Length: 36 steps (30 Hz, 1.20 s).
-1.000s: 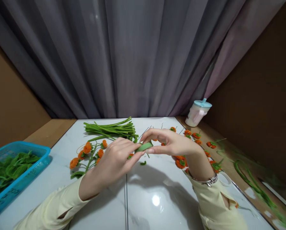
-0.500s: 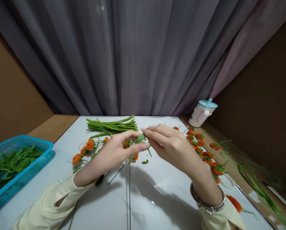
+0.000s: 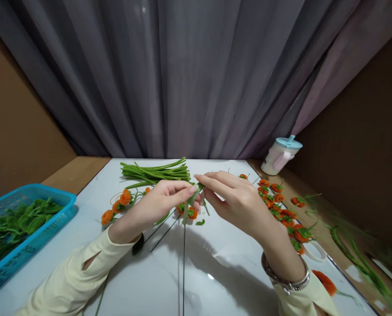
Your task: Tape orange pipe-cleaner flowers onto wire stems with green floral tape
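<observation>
My left hand point(image 3: 163, 199) is closed, thumb and fingers pinching a strip of green floral tape point(image 3: 192, 199) at the top of a thin dark wire stem point(image 3: 183, 263). The stem hangs straight down toward me. Two orange fluffy flowers point(image 3: 192, 213) show just below the fingers; whether they are joined to this stem I cannot tell. My right hand point(image 3: 235, 197) meets the left from the other side, its fingertips pressed together on the tape's other end. Part of the tape is hidden by the fingers.
A blue basket point(image 3: 73, 202) of green leaves stands left. Behind my hands lies a bundle of green stems point(image 3: 155, 171). Orange flowers point(image 3: 288, 215) are heaped at right near a white ring point(image 3: 316, 251). A lidded cup point(image 3: 279, 158) stands back right.
My left hand has turned slightly and its thumb has come up onto the tape. The wire stem and the orange flowers below have shifted right. My right hand stays nearly in place.
</observation>
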### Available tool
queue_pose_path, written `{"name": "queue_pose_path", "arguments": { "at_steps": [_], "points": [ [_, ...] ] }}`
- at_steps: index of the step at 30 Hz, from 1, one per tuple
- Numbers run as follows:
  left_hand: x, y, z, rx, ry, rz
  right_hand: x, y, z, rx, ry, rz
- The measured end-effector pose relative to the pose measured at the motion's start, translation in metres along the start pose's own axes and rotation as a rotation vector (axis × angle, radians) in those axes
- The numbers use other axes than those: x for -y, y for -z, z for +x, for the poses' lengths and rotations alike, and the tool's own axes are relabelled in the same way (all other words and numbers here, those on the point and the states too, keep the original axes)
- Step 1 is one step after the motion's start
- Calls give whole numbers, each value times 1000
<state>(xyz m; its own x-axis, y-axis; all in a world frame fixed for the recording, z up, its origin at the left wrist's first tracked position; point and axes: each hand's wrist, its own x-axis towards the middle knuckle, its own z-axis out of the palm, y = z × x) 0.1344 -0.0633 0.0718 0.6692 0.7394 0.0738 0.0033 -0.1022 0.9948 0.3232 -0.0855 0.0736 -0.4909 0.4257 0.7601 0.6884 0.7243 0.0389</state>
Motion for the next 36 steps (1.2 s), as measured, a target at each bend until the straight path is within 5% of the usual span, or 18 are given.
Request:
{"name": "queue_pose_path", "arguments": {
  "at_steps": [14, 24, 30, 36],
  "points": [
    [-3, 3, -1, 42, 101, 115, 4, 7, -2, 268, -106, 93],
    [-8, 12, 0, 69, 99, 232, 1, 10, -3, 299, -154, 90],
    [-8, 11, -1, 84, 90, 323, -1, 25, 1, 469, -144, 243],
    [-8, 8, -2, 79, 58, 503, 2, 28, 5, 443, -208, 387]
  ]
}}
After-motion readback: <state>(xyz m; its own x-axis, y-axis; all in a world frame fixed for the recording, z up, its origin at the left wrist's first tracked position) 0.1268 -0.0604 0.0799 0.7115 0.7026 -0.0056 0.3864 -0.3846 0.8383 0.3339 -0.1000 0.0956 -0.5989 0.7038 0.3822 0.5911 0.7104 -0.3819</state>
